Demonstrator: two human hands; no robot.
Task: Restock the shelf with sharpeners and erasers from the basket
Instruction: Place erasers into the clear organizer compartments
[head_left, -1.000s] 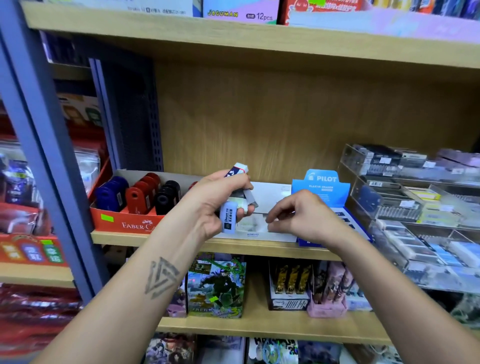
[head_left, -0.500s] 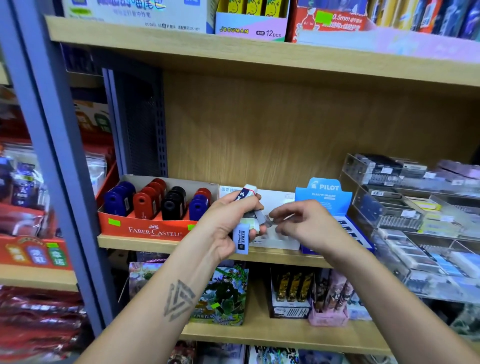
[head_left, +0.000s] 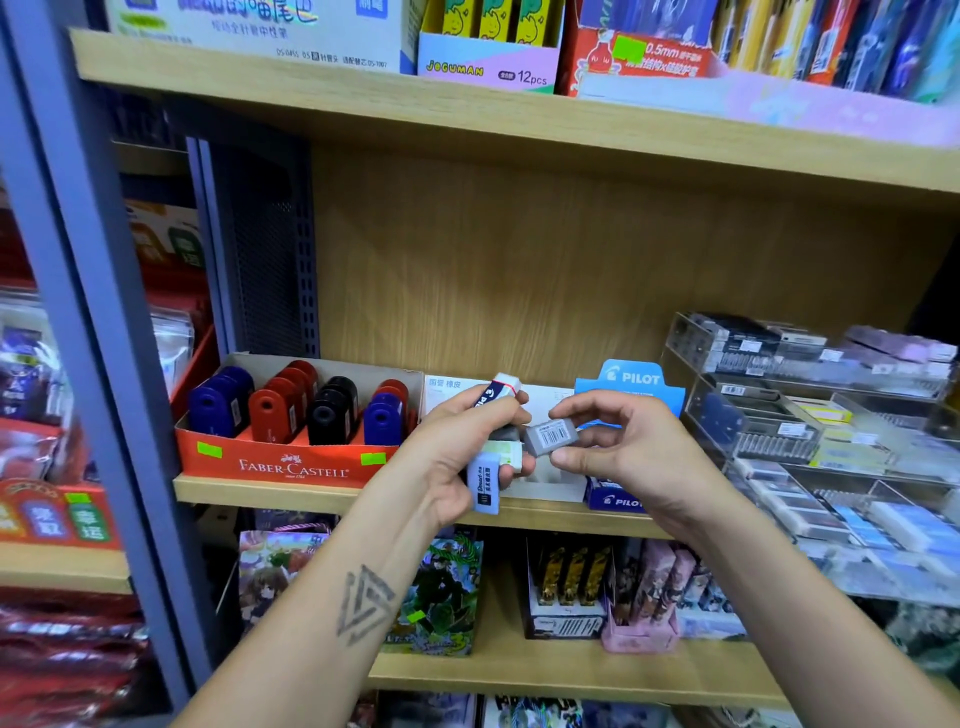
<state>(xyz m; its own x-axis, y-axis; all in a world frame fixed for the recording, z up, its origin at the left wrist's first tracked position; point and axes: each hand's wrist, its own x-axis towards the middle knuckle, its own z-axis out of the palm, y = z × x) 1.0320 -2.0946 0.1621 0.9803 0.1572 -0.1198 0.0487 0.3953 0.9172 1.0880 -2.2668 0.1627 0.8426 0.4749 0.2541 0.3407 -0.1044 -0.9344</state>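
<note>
While the left hand (head_left: 457, 457) is clutching a bundle of erasers (head_left: 485, 480) in front of the shelf (head_left: 322, 499), the right hand (head_left: 618, 447) is now pinching a grey eraser (head_left: 550, 436) it was only reaching for half a second ago, readying it for the white eraser box (head_left: 545, 486) just right of the sharpeners (head_left: 301, 405).

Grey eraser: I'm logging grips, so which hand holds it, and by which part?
The right hand pinches the grey eraser by its right end; the left hand grips several other erasers.
</note>
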